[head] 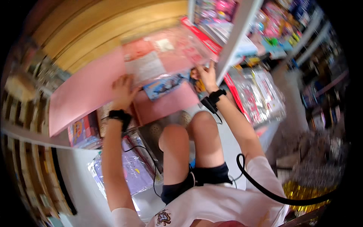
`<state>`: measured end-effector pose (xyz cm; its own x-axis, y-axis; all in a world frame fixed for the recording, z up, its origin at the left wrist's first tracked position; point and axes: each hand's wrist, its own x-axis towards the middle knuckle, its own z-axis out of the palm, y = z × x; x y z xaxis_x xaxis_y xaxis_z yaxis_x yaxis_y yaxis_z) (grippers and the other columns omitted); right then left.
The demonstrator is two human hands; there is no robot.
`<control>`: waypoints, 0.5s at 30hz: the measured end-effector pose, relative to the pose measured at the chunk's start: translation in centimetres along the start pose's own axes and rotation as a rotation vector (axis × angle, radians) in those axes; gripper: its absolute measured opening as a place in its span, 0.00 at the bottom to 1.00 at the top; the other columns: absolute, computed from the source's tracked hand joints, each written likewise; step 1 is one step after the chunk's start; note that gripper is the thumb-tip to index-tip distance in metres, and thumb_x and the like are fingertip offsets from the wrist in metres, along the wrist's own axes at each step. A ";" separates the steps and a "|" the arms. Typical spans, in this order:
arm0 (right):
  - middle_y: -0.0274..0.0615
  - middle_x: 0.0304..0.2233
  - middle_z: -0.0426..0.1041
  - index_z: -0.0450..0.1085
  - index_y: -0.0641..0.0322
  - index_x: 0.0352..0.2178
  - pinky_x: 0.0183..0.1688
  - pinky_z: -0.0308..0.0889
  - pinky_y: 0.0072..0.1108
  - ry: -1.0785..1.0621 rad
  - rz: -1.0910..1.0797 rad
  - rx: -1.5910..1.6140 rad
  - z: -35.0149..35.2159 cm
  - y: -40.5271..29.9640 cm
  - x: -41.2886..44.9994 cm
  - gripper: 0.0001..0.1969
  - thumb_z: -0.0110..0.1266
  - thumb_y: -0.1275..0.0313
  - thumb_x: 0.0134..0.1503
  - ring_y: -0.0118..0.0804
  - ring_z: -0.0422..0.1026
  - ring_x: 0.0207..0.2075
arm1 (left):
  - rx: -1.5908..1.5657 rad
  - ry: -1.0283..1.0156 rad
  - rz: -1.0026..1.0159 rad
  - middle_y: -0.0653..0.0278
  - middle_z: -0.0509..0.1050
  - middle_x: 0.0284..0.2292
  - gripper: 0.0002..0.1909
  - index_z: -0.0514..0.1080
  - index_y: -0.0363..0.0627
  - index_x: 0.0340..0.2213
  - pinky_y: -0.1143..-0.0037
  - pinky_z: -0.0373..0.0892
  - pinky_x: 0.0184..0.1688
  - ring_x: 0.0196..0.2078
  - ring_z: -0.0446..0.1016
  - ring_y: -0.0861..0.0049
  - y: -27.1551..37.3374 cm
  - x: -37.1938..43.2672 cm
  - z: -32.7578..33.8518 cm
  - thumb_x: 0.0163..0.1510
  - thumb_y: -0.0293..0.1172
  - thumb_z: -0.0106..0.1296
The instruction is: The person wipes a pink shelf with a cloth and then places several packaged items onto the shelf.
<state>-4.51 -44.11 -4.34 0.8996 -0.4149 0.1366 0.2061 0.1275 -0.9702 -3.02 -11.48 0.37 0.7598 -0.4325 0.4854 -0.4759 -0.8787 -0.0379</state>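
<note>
My left hand (122, 90) rests with spread fingers at the edge of a pink shelf board (88, 85). My right hand (208, 76) is at the near right corner of a clear plastic package (173, 54) with a red header strip (202, 35). Blur hides whether its fingers pinch the plastic. Inside the package are pinkish items and a white sheet. Between my hands, a blue printed packet (166, 85) lies partly over a lower pink surface (167, 103). I wear a black strap on each wrist.
A white shelf post (239, 39) stands just right of my right hand. Clear packages (256, 96) lie beyond my right forearm. Purple wrapped goods (133, 170) are on the floor by my left arm. A black cable (272, 198) loops near my right elbow. Slatted wood (113, 20) stands behind.
</note>
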 end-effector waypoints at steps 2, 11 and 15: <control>0.36 0.20 0.67 0.36 0.64 0.53 0.15 0.58 0.14 -0.121 0.039 0.054 0.5 -3.2 -3.8 0.33 0.47 0.71 0.51 0.24 0.64 0.15 | -0.069 -0.135 0.021 0.58 0.64 0.42 0.26 0.61 0.48 0.45 0.63 0.52 0.48 0.46 0.60 0.62 -2.6 -0.3 -3.0 0.48 0.50 0.41; 0.52 0.40 0.63 0.60 0.70 0.39 0.47 0.52 0.34 0.752 -0.308 -1.447 -24.4 -2.3 -11.8 0.25 0.55 0.62 0.43 0.48 0.58 0.45 | -0.123 -0.148 -0.155 0.57 0.46 0.55 0.28 0.47 0.43 0.53 0.66 0.34 0.57 0.58 0.39 0.66 -3.7 1.6 0.9 0.54 0.45 0.29; 0.57 0.30 0.67 0.58 0.76 0.40 0.32 0.65 0.35 0.981 0.356 -1.489 -33.1 1.2 -16.1 0.37 0.62 0.57 0.34 0.50 0.68 0.30 | -0.052 -0.081 -0.105 0.59 0.44 0.55 0.29 0.46 0.43 0.53 0.66 0.32 0.57 0.59 0.36 0.67 -3.9 1.6 2.1 0.54 0.46 0.28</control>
<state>-31.48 -67.07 -14.32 0.1779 -0.9418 0.2853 -0.8967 -0.2745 -0.3472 0.94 -9.17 -0.53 0.8392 -0.3552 0.4119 -0.4123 -0.9093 0.0559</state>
